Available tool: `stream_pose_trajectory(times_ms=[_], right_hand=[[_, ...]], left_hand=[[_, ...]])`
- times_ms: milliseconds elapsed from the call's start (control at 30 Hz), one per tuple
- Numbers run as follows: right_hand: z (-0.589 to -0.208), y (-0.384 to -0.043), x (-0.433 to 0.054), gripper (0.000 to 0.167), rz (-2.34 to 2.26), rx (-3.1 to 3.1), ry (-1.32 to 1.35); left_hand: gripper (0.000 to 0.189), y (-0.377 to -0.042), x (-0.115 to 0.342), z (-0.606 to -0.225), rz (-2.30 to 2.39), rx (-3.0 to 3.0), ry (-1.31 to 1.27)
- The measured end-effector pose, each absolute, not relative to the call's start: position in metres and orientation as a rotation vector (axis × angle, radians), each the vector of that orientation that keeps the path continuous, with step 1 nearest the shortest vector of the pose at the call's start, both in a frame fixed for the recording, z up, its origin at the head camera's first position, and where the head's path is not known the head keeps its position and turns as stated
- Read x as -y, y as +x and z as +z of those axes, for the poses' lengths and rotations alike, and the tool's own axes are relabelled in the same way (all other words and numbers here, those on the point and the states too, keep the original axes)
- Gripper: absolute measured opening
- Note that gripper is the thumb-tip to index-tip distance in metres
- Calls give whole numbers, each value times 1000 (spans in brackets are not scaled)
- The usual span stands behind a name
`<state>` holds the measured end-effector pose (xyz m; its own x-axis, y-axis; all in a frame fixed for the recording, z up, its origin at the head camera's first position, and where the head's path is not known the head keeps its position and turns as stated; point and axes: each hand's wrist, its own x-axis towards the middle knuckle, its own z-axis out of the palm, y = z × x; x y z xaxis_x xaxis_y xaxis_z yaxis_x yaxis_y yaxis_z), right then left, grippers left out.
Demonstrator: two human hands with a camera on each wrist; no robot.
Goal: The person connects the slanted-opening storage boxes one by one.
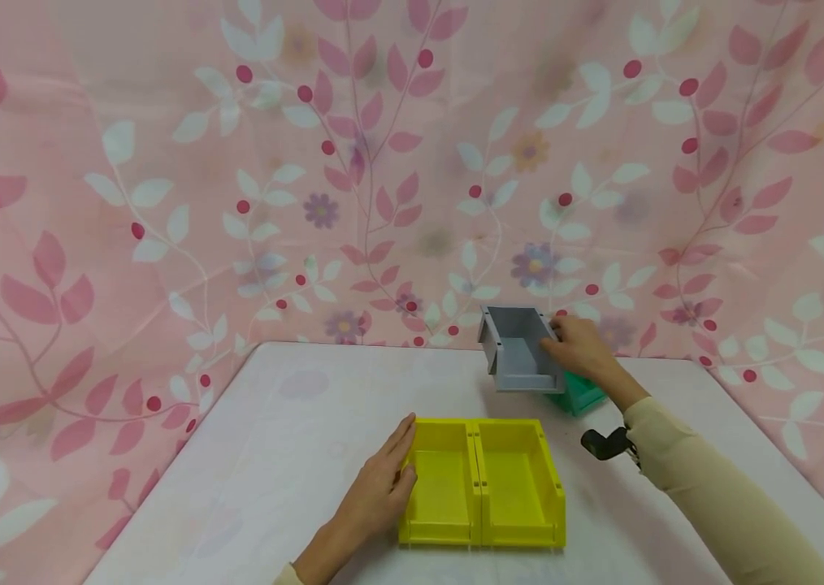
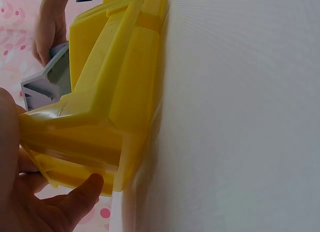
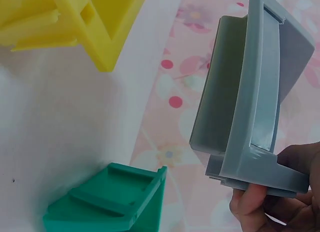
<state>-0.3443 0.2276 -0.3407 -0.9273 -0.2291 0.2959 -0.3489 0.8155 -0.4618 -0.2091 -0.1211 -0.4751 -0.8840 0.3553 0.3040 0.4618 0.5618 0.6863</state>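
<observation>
Grey open-topped plastic bin [image 1: 522, 351] sits right of centre, long axis kinda front-to-back, right hand [image 1: 582, 355] gripping its right wall; left hand [image 1: 375, 487] is farther off, straight-ish fingers against the left boxy yellow plastic bin [image 1: 443, 483].

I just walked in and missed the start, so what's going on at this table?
A person's right hand grips a gray plastic bin by its side wall, holding it above the white table. A green plastic bin sits on the table, partly hidden behind it. The left hand touches the nearer of two yellow plastic bins standing side by side.
</observation>
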Motion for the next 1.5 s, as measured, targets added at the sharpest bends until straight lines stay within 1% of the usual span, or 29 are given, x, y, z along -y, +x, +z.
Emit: stream_pose_trajectory(times_ms=[233,533,800,1067,1233,1500], right_hand=[[-332,-332,-230,27,788,2770,440],[-325,-318,-237,33,782,2761,417],[-322,-307,-243,31,748,2733,428],[-319,-292,-250,18,710,2668,453],[-319,-287,-253,14,697,2657,459],[-320,-280,-258,12,691,2634,465]], left_hand=[[58,-209,121,-474,-1224,2657,-694],[58,-208,120,-474,-1219,2657,-693],[58,-207,120,-474,-1218,2663,-679],[58,-208,119,-475,-1213,2653,-689],[58,-208,120,-474,-1220,2655,-687],[57,-207,120,-473,-1196,2663,-676]])
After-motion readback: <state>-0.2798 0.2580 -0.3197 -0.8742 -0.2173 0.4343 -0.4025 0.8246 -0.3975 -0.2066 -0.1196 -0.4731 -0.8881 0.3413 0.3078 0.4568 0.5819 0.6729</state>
